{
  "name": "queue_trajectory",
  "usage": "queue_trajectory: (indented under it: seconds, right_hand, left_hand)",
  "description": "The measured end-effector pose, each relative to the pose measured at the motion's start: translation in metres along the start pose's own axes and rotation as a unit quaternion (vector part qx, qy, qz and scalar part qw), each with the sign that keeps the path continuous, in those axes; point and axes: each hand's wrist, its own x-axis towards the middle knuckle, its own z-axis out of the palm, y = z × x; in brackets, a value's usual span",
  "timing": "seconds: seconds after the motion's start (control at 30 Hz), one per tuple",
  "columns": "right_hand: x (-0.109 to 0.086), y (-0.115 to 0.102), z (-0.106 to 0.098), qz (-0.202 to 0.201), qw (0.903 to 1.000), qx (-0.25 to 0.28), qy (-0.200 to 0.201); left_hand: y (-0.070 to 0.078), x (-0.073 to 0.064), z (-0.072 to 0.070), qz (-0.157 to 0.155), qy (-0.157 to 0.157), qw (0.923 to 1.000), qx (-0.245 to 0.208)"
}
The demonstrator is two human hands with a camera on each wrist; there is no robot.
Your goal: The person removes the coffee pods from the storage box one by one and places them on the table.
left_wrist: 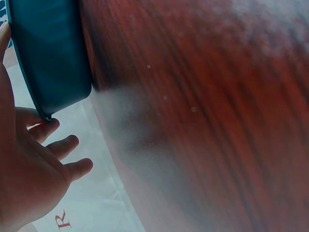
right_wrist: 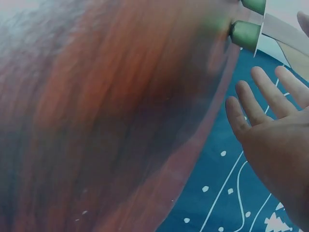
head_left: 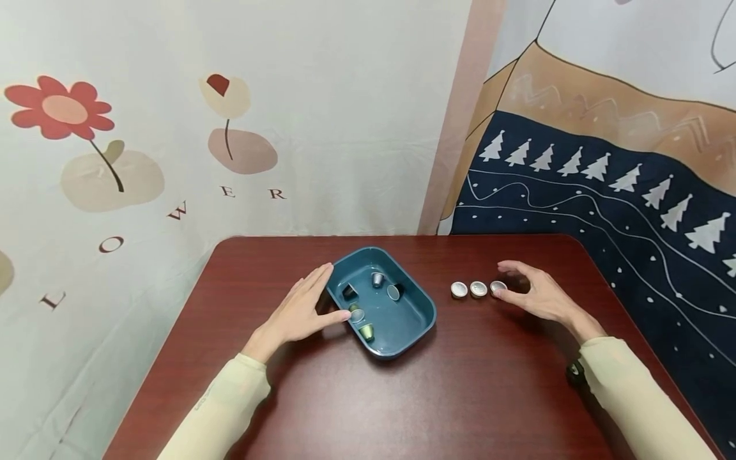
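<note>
Here, the end capsule [head_left: 498,289] of a row of three stands on the surface [head_left: 460,396], right of the tray [head_left: 397,329], long axis vertical, silver face pointing up. It lies left of the right hand [head_left: 543,295], the nearer, whose thumb and fingers are spread; contact is unclear. The left hand [head_left: 296,314], fingers straight, thumb apart, is at the tray's left side.

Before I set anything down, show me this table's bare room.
Nearest the camera, the table is bare between both sleeves; so is the gap between the blue tray and the capsule row. Inside the tray, the near right end is free; capsules crowd its far and left parts.
</note>
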Motion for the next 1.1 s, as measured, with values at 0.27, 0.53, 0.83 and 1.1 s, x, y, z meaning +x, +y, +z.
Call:
queue_trajectory:
  seconds: [0.27,0.53,0.83,1.1]
  right_hand:
    - [0.002,-0.013,-0.001,-0.002,1.0000,-0.007,-0.003]
    - [0.006,-0.035,-0.001,-0.026,0.9993,-0.026,0.002]
    - [0.013,-0.064,0.003,-0.046,0.9984,-0.023,-0.025]
    - [0.019,-0.087,0.011,-0.067,0.9964,-0.021,-0.048]
  left_hand:
    - [0.001,0.000,0.000,0.001,0.000,1.0000,-0.003]
    - [-0.004,0.001,0.004,0.003,0.002,1.0000,0.000]
    - [-0.005,0.003,0.004,0.001,0.001,1.0000,0.002]
    - [-0.005,0.003,0.004,0.002,0.003,1.0000,0.003]
